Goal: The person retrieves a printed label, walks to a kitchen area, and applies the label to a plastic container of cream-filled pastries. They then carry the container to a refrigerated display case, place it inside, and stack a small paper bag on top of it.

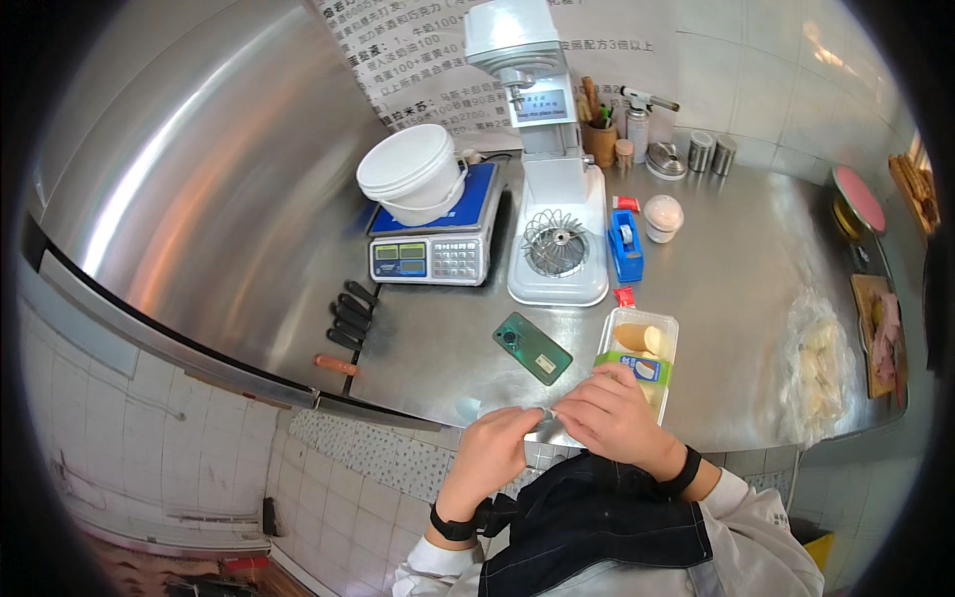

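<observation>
**Both hands met over a small silvery piece at the counter's edge**

Down at the lower centre of the frame, you had your left hand [494, 450] and right hand [614, 415] drawn together over the near edge of the steel counter [736, 289]. Between the fingertips sat a small silvery piece [545, 425], perhaps foil or a strip of wrap; what it was could not be told. Both hands were curled nearly closed, fingers pinching the piece from either side, which suggests you were keeping it taut, close to your body where it was easiest to work.

Just above your right hand, and partly covered by it, lay a clear plastic tray [642, 348] of pale food with a green and blue label. Judging by that closeness, the piece in your fingers may have belonged to it. To the left of the tray, a green phone [532, 347] rested flat on the counter, well within reach.

Further up the frame stood a white stand mixer [552, 179] with its whisk lying on the base, a scale [433, 244] bearing a white bucket [413, 171], and a blue tape dispenser [626, 246], all pushed back toward the wall.
</observation>
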A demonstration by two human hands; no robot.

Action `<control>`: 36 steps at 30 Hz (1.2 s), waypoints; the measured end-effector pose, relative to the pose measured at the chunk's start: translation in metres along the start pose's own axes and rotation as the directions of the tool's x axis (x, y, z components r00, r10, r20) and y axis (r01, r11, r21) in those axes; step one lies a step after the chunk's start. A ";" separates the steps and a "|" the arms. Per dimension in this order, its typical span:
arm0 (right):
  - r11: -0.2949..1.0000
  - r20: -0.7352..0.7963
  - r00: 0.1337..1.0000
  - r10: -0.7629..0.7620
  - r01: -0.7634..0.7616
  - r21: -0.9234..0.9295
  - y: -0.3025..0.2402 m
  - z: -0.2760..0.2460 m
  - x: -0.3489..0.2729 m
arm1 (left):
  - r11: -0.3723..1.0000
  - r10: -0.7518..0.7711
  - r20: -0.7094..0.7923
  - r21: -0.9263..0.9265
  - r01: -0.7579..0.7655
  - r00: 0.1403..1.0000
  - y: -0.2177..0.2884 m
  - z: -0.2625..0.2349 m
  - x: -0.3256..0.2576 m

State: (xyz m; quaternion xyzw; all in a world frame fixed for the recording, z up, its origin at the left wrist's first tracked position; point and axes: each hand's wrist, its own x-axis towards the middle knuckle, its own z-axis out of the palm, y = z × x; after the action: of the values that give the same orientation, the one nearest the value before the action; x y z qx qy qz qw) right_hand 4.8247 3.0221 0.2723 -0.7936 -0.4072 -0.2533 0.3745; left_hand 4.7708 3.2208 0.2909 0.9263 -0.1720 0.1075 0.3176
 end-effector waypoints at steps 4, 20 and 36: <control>0.994 -0.062 0.996 0.065 -0.070 -0.080 0.006 -0.008 -0.002 | 0.990 -0.069 -0.099 0.117 0.081 0.993 -0.030 0.015 -0.001; 0.920 -0.119 0.992 -0.035 -0.015 -0.392 -0.002 -0.024 -0.014 | 0.275 -0.231 0.420 -0.837 0.473 0.878 -0.017 0.039 0.005; 0.707 -0.138 0.694 0.707 -0.701 0.094 0.084 -0.044 -0.100 | 0.273 -0.358 0.464 -0.778 0.566 0.810 -0.067 0.140 0.049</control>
State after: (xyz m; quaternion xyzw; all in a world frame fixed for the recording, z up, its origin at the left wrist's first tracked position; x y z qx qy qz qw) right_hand 4.8367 2.9092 0.1948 -0.8587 -0.0448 -0.1481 0.4885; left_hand 4.8548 3.1710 0.1608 0.6266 0.0462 -0.1895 0.7545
